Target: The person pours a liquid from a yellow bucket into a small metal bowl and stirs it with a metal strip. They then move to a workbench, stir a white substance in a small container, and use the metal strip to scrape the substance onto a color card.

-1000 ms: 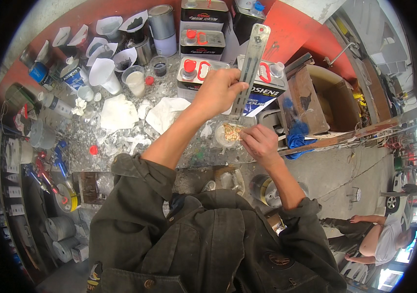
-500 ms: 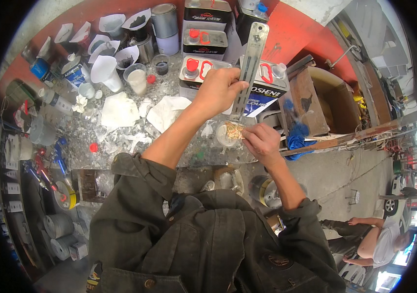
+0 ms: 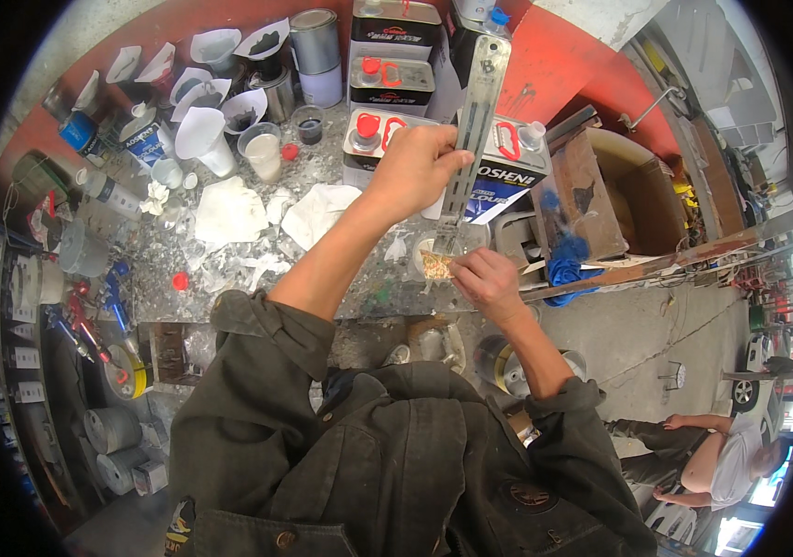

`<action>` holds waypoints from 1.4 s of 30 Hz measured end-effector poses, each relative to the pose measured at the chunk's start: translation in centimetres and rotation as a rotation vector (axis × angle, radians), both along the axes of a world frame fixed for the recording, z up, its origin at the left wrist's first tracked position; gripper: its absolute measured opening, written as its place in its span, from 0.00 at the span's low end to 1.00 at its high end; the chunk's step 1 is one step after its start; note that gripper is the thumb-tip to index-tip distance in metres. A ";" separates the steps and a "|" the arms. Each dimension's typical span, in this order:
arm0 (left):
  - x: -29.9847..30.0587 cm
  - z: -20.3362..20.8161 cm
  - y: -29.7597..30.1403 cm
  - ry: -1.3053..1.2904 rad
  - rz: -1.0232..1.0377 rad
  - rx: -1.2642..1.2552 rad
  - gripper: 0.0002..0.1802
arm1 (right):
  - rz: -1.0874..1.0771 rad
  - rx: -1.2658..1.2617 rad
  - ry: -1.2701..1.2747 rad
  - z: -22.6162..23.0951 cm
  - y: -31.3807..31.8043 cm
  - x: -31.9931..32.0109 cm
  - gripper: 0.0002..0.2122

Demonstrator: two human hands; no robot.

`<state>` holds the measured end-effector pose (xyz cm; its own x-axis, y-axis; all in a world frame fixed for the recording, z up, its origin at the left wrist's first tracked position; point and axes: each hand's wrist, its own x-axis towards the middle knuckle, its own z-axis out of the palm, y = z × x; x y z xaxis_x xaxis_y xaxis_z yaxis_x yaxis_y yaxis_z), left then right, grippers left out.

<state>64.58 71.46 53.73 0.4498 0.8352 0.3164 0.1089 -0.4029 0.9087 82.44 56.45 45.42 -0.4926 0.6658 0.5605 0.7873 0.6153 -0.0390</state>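
My left hand (image 3: pixel 415 172) is closed around a long, flat, slotted metal stir stick (image 3: pixel 480 116), which stands nearly upright above the bench. The stick's lower end reaches down to a small whitish cup (image 3: pixel 421 249); how deep it goes is hard to make out. Beside the cup, my right hand (image 3: pixel 486 281) pinches a small yellow-and-brown patterned piece (image 3: pixel 437 265), paper or cloth, which covers part of the cup's near side. Behind my left hand stand white metal cans with red handles, one with a blue label (image 3: pixel 496 193).
Paint-stained bench (image 3: pixel 322 288) carries paper strainers (image 3: pixel 203 139), a cup of cream liquid (image 3: pixel 262 151), white paper sheets (image 3: pixel 231 212) and a red cap (image 3: pixel 180 280). To the right sits an open cardboard box (image 3: pixel 591 195). Spray guns (image 3: pixel 85 325) hang at left; another person (image 3: pixel 735 464) sits far right.
My right hand has shifted slightly toward me and left, bringing the patterned piece lower, across the cup's near side. My left hand and the stick have barely moved.
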 end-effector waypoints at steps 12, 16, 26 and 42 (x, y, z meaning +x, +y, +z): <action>-0.1 -0.3 -0.4 0.041 0.002 0.039 0.12 | -0.008 0.015 0.037 2.8 -0.1 0.0 0.10; 0.1 -0.5 -1.2 0.001 -0.022 -0.006 0.12 | 0.007 0.061 0.064 4.5 1.1 -0.2 0.11; -0.1 0.2 -0.7 0.157 -0.035 0.075 0.09 | 0.002 0.048 0.001 2.4 1.1 0.1 0.10; 0.4 0.1 -0.9 0.127 -0.069 0.059 0.09 | 0.006 0.083 0.059 5.8 1.9 -0.2 0.12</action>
